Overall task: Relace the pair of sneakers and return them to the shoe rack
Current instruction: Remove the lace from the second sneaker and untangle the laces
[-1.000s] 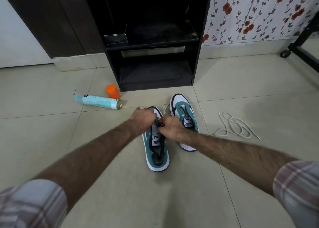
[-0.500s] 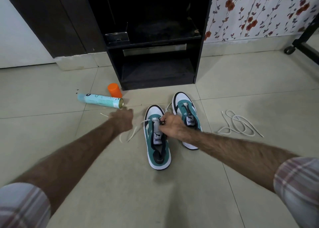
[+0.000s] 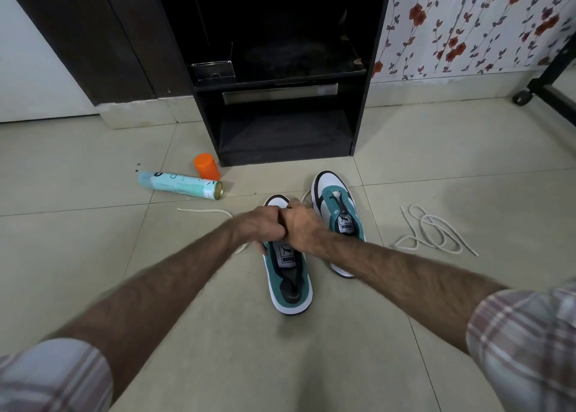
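Shoe rack (image 3: 280,106) at floor's far edge, both sneakers (image 3: 288,274) just before it. Left hand (image 3: 260,226) and right hand (image 3: 300,227) touching over nearer sneaker's eyelets, apparently pinching its lace (image 3: 205,211); spare lace (image 3: 433,232) coiled right.

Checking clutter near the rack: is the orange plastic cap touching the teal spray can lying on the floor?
Cannot tell. In the head view the orange cap stands just behind the teal spray can; their outlines meet, hiding any gap.

Pale tiled floor (image 3: 93,255) spreads out; beyond the fingers a black open cabinet (image 3: 361,106) stands against the floral wallpaper (image 3: 467,22), dark wood panel (image 3: 93,37) alongside.
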